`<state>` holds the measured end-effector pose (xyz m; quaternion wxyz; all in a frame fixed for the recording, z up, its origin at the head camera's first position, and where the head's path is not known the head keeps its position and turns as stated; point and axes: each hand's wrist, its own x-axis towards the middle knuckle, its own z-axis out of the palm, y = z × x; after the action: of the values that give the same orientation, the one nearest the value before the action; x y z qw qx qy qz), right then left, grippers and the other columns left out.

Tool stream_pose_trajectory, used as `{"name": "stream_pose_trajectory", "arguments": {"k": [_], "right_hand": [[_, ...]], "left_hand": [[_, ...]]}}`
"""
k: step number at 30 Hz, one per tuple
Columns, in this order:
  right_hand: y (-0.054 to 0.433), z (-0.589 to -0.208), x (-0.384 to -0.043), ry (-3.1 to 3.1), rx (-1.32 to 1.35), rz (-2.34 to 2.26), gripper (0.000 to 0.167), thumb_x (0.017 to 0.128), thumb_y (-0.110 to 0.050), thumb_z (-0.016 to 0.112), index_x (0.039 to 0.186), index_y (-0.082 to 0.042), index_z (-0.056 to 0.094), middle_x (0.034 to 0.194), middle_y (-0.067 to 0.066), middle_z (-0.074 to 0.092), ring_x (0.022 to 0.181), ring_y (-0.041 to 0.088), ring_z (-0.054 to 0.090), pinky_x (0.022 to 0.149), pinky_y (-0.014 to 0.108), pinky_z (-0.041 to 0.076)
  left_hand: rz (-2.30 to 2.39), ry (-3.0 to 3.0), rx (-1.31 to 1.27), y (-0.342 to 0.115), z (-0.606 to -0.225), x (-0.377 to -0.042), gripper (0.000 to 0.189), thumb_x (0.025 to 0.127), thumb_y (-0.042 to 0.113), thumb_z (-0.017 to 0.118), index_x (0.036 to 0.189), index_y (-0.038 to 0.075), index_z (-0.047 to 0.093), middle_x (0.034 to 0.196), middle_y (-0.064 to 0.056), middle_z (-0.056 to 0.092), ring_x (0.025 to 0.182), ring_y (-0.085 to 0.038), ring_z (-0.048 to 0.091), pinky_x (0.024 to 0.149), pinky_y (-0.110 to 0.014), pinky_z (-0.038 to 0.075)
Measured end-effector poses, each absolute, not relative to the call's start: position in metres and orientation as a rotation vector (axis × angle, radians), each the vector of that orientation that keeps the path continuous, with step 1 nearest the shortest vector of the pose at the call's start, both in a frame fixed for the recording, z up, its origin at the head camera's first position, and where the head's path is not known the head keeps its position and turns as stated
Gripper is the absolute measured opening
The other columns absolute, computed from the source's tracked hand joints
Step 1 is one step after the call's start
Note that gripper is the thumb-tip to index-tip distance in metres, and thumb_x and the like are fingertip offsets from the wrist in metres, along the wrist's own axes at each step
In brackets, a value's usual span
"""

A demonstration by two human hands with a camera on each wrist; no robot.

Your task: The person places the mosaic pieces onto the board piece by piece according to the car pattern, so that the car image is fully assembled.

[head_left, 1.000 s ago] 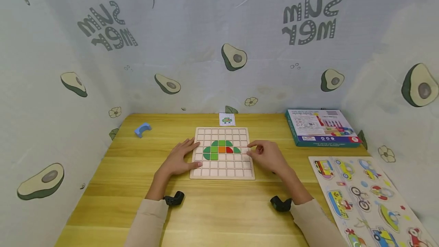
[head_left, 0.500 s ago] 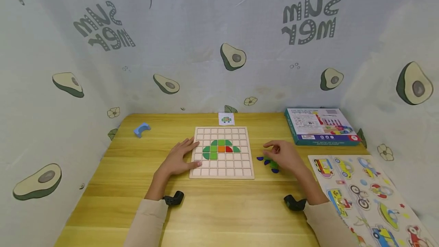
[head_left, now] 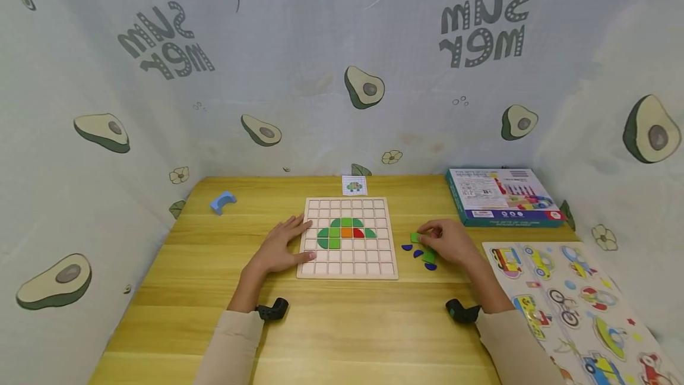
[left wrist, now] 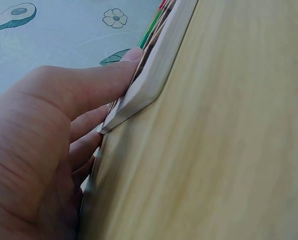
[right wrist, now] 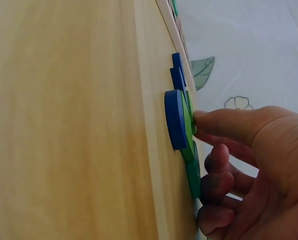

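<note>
A wooden grid board (head_left: 352,270) lies mid-table, with green, orange and red tiles set in its squares. My left hand (head_left: 279,246) rests at the board's left side, fingers spread and thumb on the rim; the left wrist view shows the thumb (left wrist: 106,82) over the board's corner. To the right of the board, my right hand (head_left: 447,242) pinches a light green square tile (head_left: 414,237) between thumb and forefinger. Beside it lie several dark blue half-round tiles (head_left: 430,267) and another light green tile (head_left: 428,256). A darker green tile (right wrist: 193,172) shows below the fingers in the right wrist view.
A small picture card (head_left: 354,186) lies behind the board. At the back left is a blue arch-shaped block (head_left: 222,201). A boxed game (head_left: 502,198) sits at the back right, with a vehicle picture puzzle (head_left: 579,308) in front of it. A patterned cloth surrounds the table.
My right hand has moved right from the board's edge to the loose tiles, uncovering them, and now holds a light green square. My left hand has stayed at the board.
</note>
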<state>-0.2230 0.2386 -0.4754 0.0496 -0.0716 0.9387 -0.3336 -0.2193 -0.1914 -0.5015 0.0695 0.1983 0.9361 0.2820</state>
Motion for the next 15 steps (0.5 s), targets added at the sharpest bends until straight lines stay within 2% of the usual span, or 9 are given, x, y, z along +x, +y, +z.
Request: {"name": "stream_pose_trajectory", "arguments": {"k": [6,15], "right_hand": [[0.2454,-0.4767,-0.2241,2.826,-0.279,-1.021,0.032,0.097,-0.028,0.072,0.119,-0.004,0.075,0.078,0.003,0.061,0.067,0.015,0.051,0.059,0.025,0.041],[0.2486,-0.4790,-0.2248,2.781,-0.291,-1.051,0.030,0.094,-0.021,0.076,0.118,-0.004,0.074,0.076,0.003,0.059,0.066,0.015,0.051,0.057,0.024,0.040]], "left_hand": [[0.847,2.813,0.596,-0.1911,-0.5025,-0.2191,0.084,0.091,0.054,0.072,0.160,0.018,0.040,0.172,-0.007,0.025,0.160,-0.035,0.017,0.130,-0.058,0.010],[0.842,2.820,0.597,-0.1919,-0.5025,-0.2204,0.084,0.090,0.055,0.072,0.160,0.018,0.041,0.171,-0.007,0.025,0.160,-0.034,0.017,0.131,-0.057,0.010]]}}
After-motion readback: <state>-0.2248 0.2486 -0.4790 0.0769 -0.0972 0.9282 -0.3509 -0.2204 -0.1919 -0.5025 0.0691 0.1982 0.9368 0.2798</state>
